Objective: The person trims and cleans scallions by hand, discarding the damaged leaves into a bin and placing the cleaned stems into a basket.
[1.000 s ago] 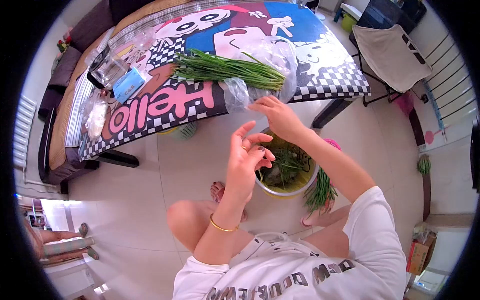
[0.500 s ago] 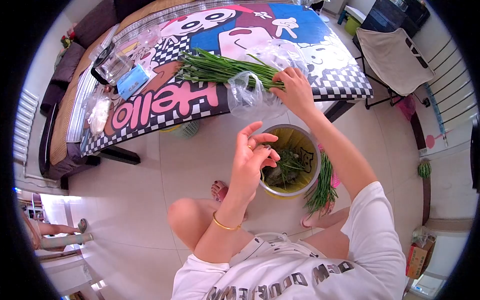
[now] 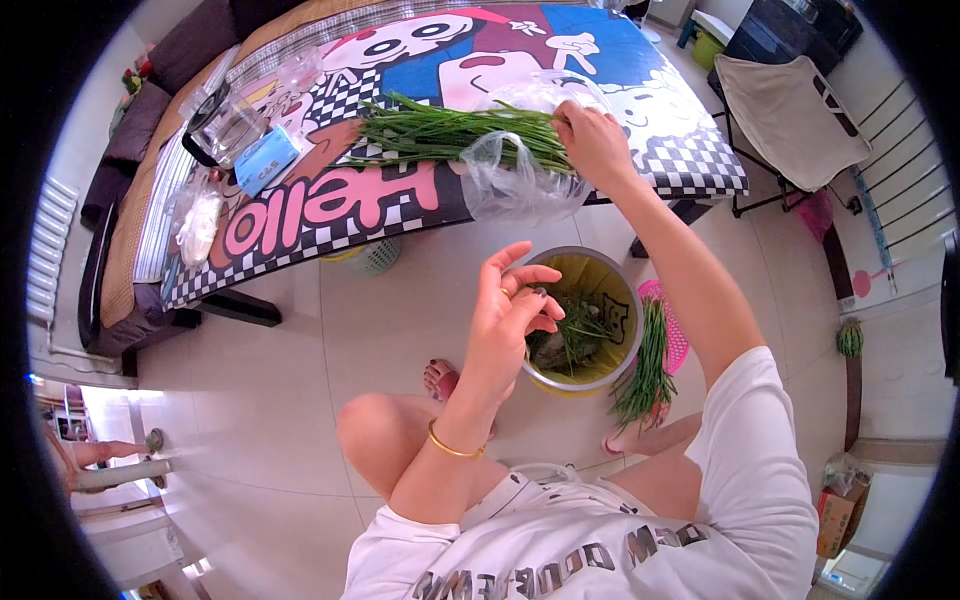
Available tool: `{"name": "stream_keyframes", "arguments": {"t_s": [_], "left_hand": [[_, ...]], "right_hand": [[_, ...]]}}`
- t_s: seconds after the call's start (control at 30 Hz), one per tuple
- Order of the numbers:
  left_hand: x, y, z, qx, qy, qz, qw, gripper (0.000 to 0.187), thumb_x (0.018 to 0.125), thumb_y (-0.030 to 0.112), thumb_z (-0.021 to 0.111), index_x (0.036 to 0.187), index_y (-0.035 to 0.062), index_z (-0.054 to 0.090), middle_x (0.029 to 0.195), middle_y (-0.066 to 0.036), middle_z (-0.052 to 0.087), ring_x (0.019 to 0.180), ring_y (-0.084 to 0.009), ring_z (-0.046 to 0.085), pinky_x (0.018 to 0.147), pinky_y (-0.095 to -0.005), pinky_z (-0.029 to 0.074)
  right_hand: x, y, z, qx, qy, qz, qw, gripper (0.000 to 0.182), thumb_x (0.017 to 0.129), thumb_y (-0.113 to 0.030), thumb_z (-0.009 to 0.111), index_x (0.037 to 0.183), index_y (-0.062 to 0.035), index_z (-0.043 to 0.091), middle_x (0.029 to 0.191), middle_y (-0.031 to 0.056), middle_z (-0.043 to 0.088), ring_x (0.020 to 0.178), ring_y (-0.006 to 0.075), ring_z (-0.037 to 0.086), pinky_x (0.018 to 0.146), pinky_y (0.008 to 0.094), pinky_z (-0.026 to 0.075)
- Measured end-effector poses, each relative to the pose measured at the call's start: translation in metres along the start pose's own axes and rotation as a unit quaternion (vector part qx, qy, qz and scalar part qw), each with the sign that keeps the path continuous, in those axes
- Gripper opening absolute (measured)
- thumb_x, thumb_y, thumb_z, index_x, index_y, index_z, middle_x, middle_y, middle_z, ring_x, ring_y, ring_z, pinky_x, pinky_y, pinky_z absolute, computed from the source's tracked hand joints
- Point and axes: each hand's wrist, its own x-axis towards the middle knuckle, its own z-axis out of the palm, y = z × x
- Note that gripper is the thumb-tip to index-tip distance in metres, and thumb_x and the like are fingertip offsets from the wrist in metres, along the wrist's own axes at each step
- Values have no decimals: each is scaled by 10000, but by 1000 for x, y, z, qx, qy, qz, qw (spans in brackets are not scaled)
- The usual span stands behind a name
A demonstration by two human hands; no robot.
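A bundle of long green chives (image 3: pixel 455 135) lies across the table's near edge, partly over a clear plastic bag (image 3: pixel 520 195). My right hand (image 3: pixel 598 145) is at the right end of the bundle, fingers closed on stem ends; how many it grips is hidden. My left hand (image 3: pixel 512 305) is raised over the left rim of a bin (image 3: pixel 641 335) with a yellow liner, its fingers loosely curled and apart, with nothing visible in them. Green scraps (image 3: pixel 575 335) lie inside the bin. More chives (image 3: pixel 648 370) rest on a pink basket (image 3: pixel 677 330) to its right.
On the cartoon-patterned table (image 3: pixel 330 205) are a glass jug (image 3: pixel 225 125), a blue tissue pack (image 3: pixel 268 160) and a white bagged item (image 3: pixel 200 225). A folding stool (image 3: pixel 795 125) stands right. Another person's leg (image 3: pixel 110 452) shows at far left.
My right hand has shifted slightly up and right along the stem ends. My left hand is almost still. More of the pink basket shows, and the other person's leg has moved left.
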Motion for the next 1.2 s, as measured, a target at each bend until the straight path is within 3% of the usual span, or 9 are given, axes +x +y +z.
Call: {"name": "stream_keyframes", "arguments": {"t_s": [0.1, 0.3, 0.4, 0.5, 0.7, 0.83, 1.03, 1.2], "left_hand": [[1, -1, 1, -1, -1, -3, 1000, 484, 906, 17, 471, 1369, 58, 339, 1145, -110, 552, 803, -123, 586, 719, -244, 496], [4, -2, 5, 10, -2, -6, 1000, 470, 906, 17, 459, 1364, 52, 359, 1140, -100, 556, 816, -127, 583, 729, -254, 498], [6, -6, 7, 14, -6, 0, 1000, 435, 911, 24, 458, 1341, 42, 399, 1129, -97, 566, 856, -136, 587, 758, -265, 501], [10, -14, 8, 23, -9, 27, 999, 390, 921, 41, 466, 1310, 27, 451, 1135, -99, 581, 938, -157, 594, 825, -277, 498], [11, -20, 19, 79, -50, 81, 992, 386, 958, 113, 497, 1327, 5, 470, 1227, -112, 581, 1138, -182, 558, 986, -316, 441], [14, -36, 25, 67, -103, 80, 989, 435, 963, 154, 532, 1356, -9, 442, 1279, -135, 565, 1203, -179, 522, 1032, -335, 410], [15, -52, 38, 6, -88, -6, 996, 460, 930, 154, 622, 1328, -20, 469, 1183, -162, 626, 1095, -208, 607, 938, -322, 487], [26, -58, 44, -2, -8, -13, 1000, 345, 916, 110, 637, 1222, -21, 546, 1071, -143, 669, 1002, -213, 658, 881, -312, 547]], "right_hand": [[9, 1, -1, 34, 50, -9, 998, 182, 959, -213, 509, 1021, -51, 561, 885, 174, 661, 899, 371, 618, 772, 452, 460], [8, -11, -22, 270, 83, 44, 958, 194, 988, -207, 490, 979, -14, 510, 789, 129, 652, 706, 259, 622, 631, 365, 469], [-4, -13, -49, 540, -70, 157, 824, 201, 1009, -217, 471, 1025, -22, 517, 831, 70, 624, 674, 126, 542, 620, 288, 432], [-37, -24, -75, 610, -91, 156, 771, 190, 1018, -212, 457, 1035, -29, 506, 862, 86, 642, 650, 111, 540, 595, 258, 424], [-131, -38, -110, 644, -144, 177, 730, 199, 1016, -231, 468, 1085, -45, 477, 910, 129, 677, 675, 132, 611, 605, 261, 476], [-182, -37, -114, 620, -186, 197, 736, 168, 1008, -186, 489, 1088, -39, 474, 919, 121, 686, 678, 118, 624, 606, 232, 483], [-215, -32, -104, 595, -253, 220, 731, 170, 970, -110, 558, 1081, -12, 473, 910, 88, 691, 687, 85, 611, 634, 218, 492], [-227, -20, -98, 659, -288, 255, 646, 243, 943, -67, 586, 1148, -4, 473, 973, 109, 683, 795, 113, 636, 713, 249, 528]]}}
